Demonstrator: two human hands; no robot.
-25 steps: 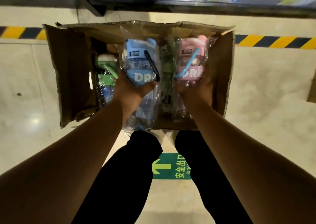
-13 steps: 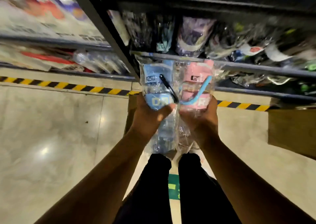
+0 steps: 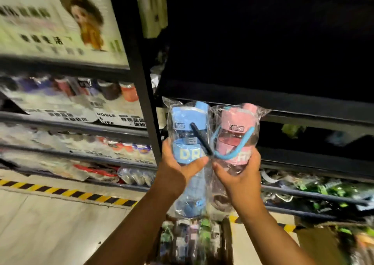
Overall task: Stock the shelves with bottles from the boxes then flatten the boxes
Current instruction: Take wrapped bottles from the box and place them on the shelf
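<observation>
My left hand (image 3: 178, 171) grips a blue bottle (image 3: 188, 135) wrapped in clear plastic, with a dark strap across it. My right hand (image 3: 240, 177) grips a pink bottle (image 3: 236, 135) in clear plastic with a light-blue strap. Both bottles are upright, side by side, raised in front of a dark shelf edge (image 3: 303, 102) on the right rack. Below my arms the cardboard box (image 3: 226, 240) holds several more wrapped bottles (image 3: 188, 236).
A black upright post (image 3: 139, 82) divides the racks. The left rack (image 3: 70, 127) carries several boxed and wrapped goods under a poster. Lower right shelves (image 3: 315, 191) hold wrapped bottles. A second cardboard box (image 3: 315, 242) stands at the lower right. Yellow-black tape (image 3: 66, 191) marks the floor.
Both hands have lifted the blue and pink bottles out of the box and up to shelf height. My view has tilted up from the floor to the racks.
</observation>
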